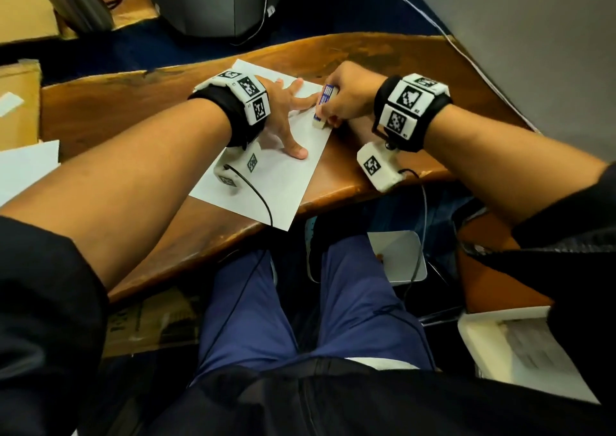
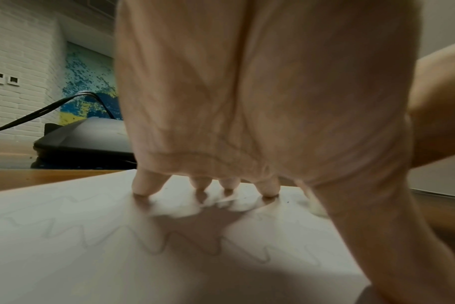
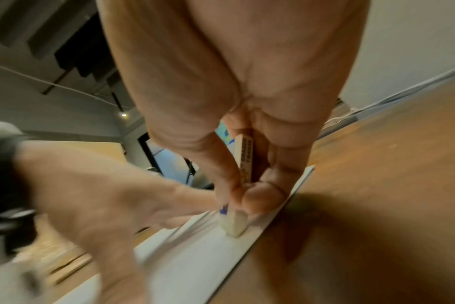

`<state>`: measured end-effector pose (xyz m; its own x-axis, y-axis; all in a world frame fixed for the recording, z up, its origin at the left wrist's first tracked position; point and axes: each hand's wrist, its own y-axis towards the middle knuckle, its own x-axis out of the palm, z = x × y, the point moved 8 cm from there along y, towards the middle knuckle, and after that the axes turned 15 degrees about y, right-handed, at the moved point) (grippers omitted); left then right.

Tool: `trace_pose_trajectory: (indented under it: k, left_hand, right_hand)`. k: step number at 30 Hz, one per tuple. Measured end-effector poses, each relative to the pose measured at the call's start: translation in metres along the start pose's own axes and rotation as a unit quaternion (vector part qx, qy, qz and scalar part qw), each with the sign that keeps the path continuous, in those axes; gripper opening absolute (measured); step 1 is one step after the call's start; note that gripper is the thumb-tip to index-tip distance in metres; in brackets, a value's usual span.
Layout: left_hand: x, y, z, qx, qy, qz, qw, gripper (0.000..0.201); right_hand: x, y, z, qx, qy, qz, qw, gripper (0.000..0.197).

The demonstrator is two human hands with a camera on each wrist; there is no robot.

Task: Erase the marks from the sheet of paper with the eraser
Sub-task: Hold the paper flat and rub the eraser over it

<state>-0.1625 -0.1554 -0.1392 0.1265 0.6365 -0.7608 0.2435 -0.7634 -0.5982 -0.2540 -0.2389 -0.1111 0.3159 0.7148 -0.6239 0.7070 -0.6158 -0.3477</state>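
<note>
While the left hand (image 1: pixel 283 115) spreads flat on the thin, floppy white paper sheet (image 1: pixel 266 185) at frame centre, the right hand (image 1: pixel 346 95) pinches the small white sleeved eraser (image 1: pixel 321 110), best gripped low, on its right edge.

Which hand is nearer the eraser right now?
Right. The right hand grips the eraser and presses its tip onto the sheet of paper near the right edge. The left hand lies spread on the sheet just beside it.

My right hand (image 3: pixel 244 174) covers the eraser's (image 3: pixel 233 226) middle; my left hand (image 3: pixel 91 205) is motion-blurred; faint wavy marks (image 2: pixel 185 240) pass beneath my palm's shadow on the sheet (image 2: pixel 65 267).
</note>
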Motion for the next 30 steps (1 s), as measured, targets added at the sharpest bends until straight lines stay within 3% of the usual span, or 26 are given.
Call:
trace_pose_trajectory:
  k: [3,9,12,15,21,23,27,30]
  left_hand:
    - [0.000,0.001,-0.001,0.000,0.005,-0.001,1.000,0.132]
    - [-0.001,-0.003,0.001,-0.004,-0.005,0.001,1.000,0.131]
    - [-0.001,-0.002,0.000,-0.005,0.003,-0.003,1.000,0.131]
    - [0.000,-0.002,0.000,-0.004,0.002,-0.009,1.000,0.132]
    - [-0.001,-0.002,-0.001,-0.011,-0.017,0.005,1.000,0.130]
    - [0.001,0.001,-0.002,-0.010,-0.020,0.002,1.000,0.130]
    - [0.001,0.000,-0.001,-0.008,-0.018,-0.002,1.000,0.131]
    - [0.000,-0.001,-0.001,-0.008,-0.026,0.000,1.000,0.132]
  right_hand:
    - [0.009,-0.004,-0.001,0.005,-0.006,-0.035,0.999,0.023]
    - [-0.019,0.011,-0.005,0.022,0.011,0.065,0.998,0.035]
    - [-0.001,0.003,0.000,0.002,-0.021,0.040,0.999,0.042]
    - [0.012,-0.006,0.002,-0.002,-0.014,-0.008,1.000,0.031]
    - [-0.013,0.001,-0.007,0.009,-0.017,0.068,0.997,0.037]
    - [0.001,-0.004,-0.007,-0.011,-0.048,0.048,0.998,0.043]
    - [0.016,-0.014,-0.003,-0.006,-0.033,-0.008,0.999,0.035]
    - [-0.004,-0.002,-0.006,0.011,-0.008,0.035,0.999,0.038]
